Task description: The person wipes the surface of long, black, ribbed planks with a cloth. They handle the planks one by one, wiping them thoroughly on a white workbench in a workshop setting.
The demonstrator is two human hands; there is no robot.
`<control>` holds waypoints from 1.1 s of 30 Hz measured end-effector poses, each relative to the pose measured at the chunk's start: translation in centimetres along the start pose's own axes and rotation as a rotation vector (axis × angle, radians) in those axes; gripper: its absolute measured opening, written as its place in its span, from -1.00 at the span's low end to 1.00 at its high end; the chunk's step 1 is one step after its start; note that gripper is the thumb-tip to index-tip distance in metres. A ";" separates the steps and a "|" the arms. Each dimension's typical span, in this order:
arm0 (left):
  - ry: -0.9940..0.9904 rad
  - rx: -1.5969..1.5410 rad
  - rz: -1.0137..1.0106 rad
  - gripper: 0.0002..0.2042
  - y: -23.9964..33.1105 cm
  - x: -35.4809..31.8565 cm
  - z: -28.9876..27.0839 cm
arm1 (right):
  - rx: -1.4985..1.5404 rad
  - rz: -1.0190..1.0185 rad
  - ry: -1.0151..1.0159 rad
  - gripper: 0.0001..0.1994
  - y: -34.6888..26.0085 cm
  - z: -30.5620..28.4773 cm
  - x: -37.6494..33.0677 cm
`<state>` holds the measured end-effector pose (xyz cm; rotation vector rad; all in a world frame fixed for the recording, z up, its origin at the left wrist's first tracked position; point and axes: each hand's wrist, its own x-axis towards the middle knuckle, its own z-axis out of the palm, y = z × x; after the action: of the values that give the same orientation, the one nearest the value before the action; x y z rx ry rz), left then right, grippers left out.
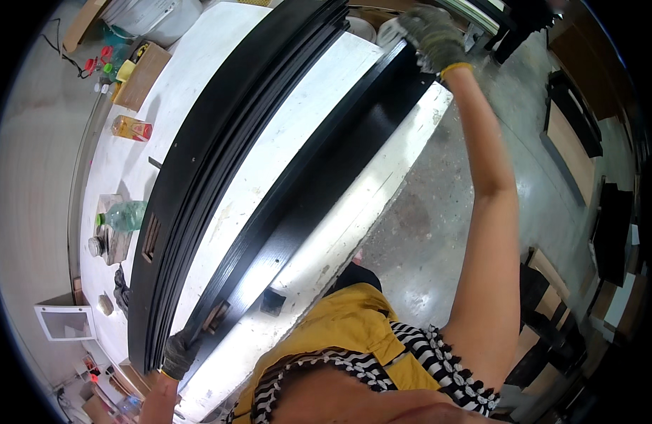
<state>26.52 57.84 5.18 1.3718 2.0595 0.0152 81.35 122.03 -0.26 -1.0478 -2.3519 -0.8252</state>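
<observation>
A long black board (298, 191) with a raised edge lies across the white worktable (216, 233). At its near left end my left hand (177, 357), in a dark grey glove, is closed on the edge; the fingertips are partly hidden. My right arm stretches out to the far end of the same board. There my right hand (435, 41), in a grey glove with a yellow cuff, is bent over the corner. Something pale shows by its fingers, too blurred to name. Beside this board rests a stack of black boards (220, 127), with a slot cut near one end.
Along the table's left side are a green-capped bottle (124, 216), a small orange-labelled bottle (132, 128), a jar (95, 246) and a cardboard box (142, 76). Panels (570, 148) lie on the floor at right. Another person (520, 28) stands at the far right.
</observation>
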 end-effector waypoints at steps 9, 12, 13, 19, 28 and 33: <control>-0.049 -0.114 0.077 -0.62 -3.2 -0.7 1.1 | 0.200 0.584 -0.224 -0.60 11.6 9.6 -0.8; -0.055 -0.102 0.064 -0.61 -1.3 -0.9 0.8 | 0.073 0.422 -0.278 -0.64 10.8 8.9 -0.8; -0.057 -0.061 0.086 -0.61 -0.1 -0.4 -0.2 | 0.075 0.366 -0.248 -0.64 9.3 7.4 -1.5; -0.012 0.018 0.120 -0.59 2.0 -0.8 -0.7 | 0.131 -0.134 0.014 -0.71 -6.9 -9.6 -0.9; 0.098 0.113 0.024 -0.57 0.5 -3.0 1.6 | 0.471 -0.537 -0.213 -0.63 -28.5 -22.2 1.4; 0.180 0.195 0.122 -0.54 1.2 -1.7 0.5 | 0.697 -0.644 -0.269 -0.63 -34.7 -24.8 2.3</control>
<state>28.16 56.83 6.11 1.6672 2.1677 -0.0100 56.70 87.99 7.28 -0.1070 -2.9072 0.0098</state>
